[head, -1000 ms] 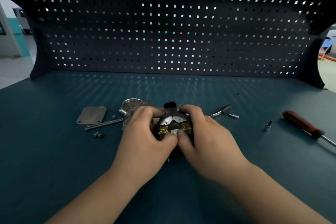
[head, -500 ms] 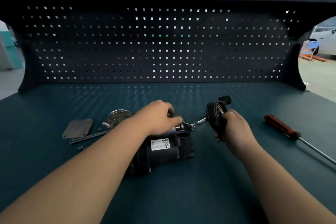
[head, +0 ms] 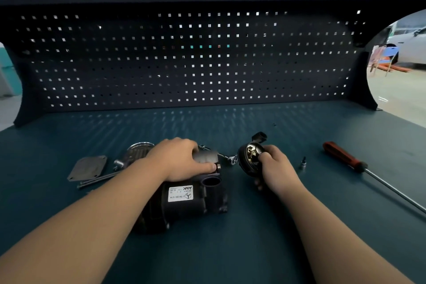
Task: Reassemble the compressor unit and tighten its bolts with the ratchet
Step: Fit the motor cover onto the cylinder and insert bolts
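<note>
Compressor body (head: 184, 200) lies on its side near the middle of the bench (head: 207, 256), label up. Our left hand (head: 179, 159) curls over its far end, fingers and thumb round a grey part too blurred to name. We judge this grip pins the compressor body so it cannot roll while the next piece goes on. At two o'clock from it, our right hand (head: 276, 170) grips the round end cap (head: 249, 159). The cap is tilted with its brass-fitted inner face toward us, likely to check how it should sit before we seat it. The ratchet (head: 231, 158) lies between the two hands at one o'clock, within reach for tightening. Long bolts (head: 99, 180), a flat cover plate (head: 88, 167) and a finned head (head: 138, 151) lie at nine to ten o'clock, apart from the body, so reassembly looks early. A socket bit (head: 303, 162) and a red-handled screwdriver (head: 343, 159) lie at three o'clock.
</note>
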A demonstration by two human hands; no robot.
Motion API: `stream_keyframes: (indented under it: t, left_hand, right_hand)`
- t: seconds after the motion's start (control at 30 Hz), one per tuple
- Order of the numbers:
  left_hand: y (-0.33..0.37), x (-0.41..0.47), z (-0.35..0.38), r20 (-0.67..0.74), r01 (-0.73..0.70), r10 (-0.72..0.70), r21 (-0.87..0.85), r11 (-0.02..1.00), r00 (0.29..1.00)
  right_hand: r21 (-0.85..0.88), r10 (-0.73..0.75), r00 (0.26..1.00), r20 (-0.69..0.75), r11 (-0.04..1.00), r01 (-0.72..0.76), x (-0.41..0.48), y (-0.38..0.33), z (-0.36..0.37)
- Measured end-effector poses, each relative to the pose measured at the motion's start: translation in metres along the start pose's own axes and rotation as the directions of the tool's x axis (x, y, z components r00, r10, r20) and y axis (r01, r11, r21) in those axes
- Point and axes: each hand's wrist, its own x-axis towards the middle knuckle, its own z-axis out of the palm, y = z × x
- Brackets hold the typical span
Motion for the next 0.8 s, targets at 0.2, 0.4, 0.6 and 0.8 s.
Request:
stream_keyframes:
  t: [0.2,0.4,0.6,0.8]
  left_hand:
    - [-0.003,-0.034,-0.008,-0.039,-0.14,0.139,-0.046,0.989,0.99]
    - [-0.013,-0.06,-0.014,0.026,-0.188,0.189,-0.024,0.982,0.982]
    - [-0.032,-0.114,-0.02,-0.28,-0.37,0.32,-0.145,0.918,0.905]
    - [-0.019,-0.173,0.024,-0.325,-0.368,0.436,0.249,0.896,0.839]
  right_hand:
    - [-0.01,-0.028,0.999,0.036,1.0,0.028,0.0,0.002,0.006]
    - [0.001,-0.032,0.994,0.107,0.999,0.032,-0.002,-0.001,0.012]
    - [-0.255,-0.027,0.995,0.092,0.966,0.05,-0.005,-0.002,0.009]
    - [-0.803,-0.017,0.988,0.154,0.581,0.135,-0.016,-0.017,0.012]
